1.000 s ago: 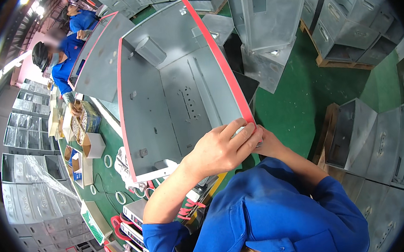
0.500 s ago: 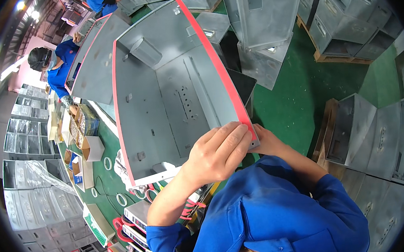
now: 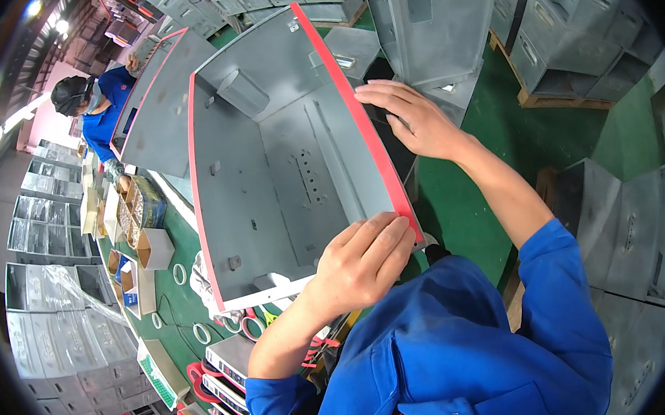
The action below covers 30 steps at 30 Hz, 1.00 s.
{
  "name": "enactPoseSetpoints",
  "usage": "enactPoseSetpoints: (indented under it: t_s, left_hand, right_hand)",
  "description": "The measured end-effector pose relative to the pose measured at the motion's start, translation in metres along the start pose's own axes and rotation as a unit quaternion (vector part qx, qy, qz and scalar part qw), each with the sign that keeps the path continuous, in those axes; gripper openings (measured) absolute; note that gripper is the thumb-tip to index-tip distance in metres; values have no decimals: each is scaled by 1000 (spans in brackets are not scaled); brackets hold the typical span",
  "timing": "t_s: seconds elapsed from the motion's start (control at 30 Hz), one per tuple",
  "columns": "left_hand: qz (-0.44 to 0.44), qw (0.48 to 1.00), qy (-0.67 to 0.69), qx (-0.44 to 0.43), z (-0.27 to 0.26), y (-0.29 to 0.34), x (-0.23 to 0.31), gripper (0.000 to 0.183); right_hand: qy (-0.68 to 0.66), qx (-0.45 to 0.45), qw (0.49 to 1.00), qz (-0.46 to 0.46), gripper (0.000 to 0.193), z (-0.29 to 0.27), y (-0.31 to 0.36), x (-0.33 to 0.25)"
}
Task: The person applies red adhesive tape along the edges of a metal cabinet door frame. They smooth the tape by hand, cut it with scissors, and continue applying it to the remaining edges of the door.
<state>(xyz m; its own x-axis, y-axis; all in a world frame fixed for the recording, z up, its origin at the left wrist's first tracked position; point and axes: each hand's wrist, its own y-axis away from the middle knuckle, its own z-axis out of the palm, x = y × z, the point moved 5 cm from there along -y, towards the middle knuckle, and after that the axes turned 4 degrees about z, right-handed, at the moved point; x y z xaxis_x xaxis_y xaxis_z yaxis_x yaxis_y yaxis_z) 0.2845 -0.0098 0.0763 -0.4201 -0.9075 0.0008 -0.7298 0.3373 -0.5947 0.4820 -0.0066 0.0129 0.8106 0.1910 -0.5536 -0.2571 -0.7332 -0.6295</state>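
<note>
A grey sheet-metal cabinet (image 3: 229, 168) lies open side up in front of me, with red tape (image 3: 382, 159) running along its right edge and a second red strip (image 3: 197, 194) along its left edge. My left hand (image 3: 361, 265) is closed over the near right corner, fingertips pressing the tape there. Its thumb is hidden. Farther up the same edge, my right hand (image 3: 417, 121) has its fingers stretched out and slightly apart, the tips at or just beside the tape. Whether they touch it I cannot tell.
Rolls of tape (image 3: 202, 332) and boxes of small parts (image 3: 134, 210) lie on the green bench left of the cabinet. A co-worker (image 3: 102, 108) in blue stands at another cabinet (image 3: 160, 108). Stacked grey cabinets (image 3: 567, 29) stand on pallets at the right.
My right hand has left the near right corner and moved up along the right edge, its fingers now extended. The left hand stays at the corner. The cabinet has shifted slightly toward me.
</note>
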Motion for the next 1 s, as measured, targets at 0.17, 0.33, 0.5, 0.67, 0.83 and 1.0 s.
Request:
enactPoseSetpoints:
  t_s: [0.17, 0.33, 0.5, 0.67, 0.83, 1.0]
  left_hand:
    - [5, 1000, -8, 16, -4, -2, -3, 26]
    - [-8, 999, 0, 50, -11, -4, -13, 28]
    - [-32, 995, -5, 90, -25, -15, -22, 32]
    - [-37, 993, -9, 116, -33, -17, -28, 31]
    - [-35, 993, -10, 108, -35, -20, -28, 32]
    - [-50, 992, -3, 116, -38, -23, -30, 21]
  right_hand:
    - [49, -30, 996, -62, 58, 15, -21, 20]
    - [78, -27, 994, -73, 54, 14, -23, 24]
    - [69, -21, 995, -71, 57, 15, -22, 25]
    - [67, -20, 996, -62, 60, 15, -20, 27]
    - [63, -15, 996, -64, 60, 16, -21, 27]
    - [54, 5, 996, -69, 57, 15, -20, 26]
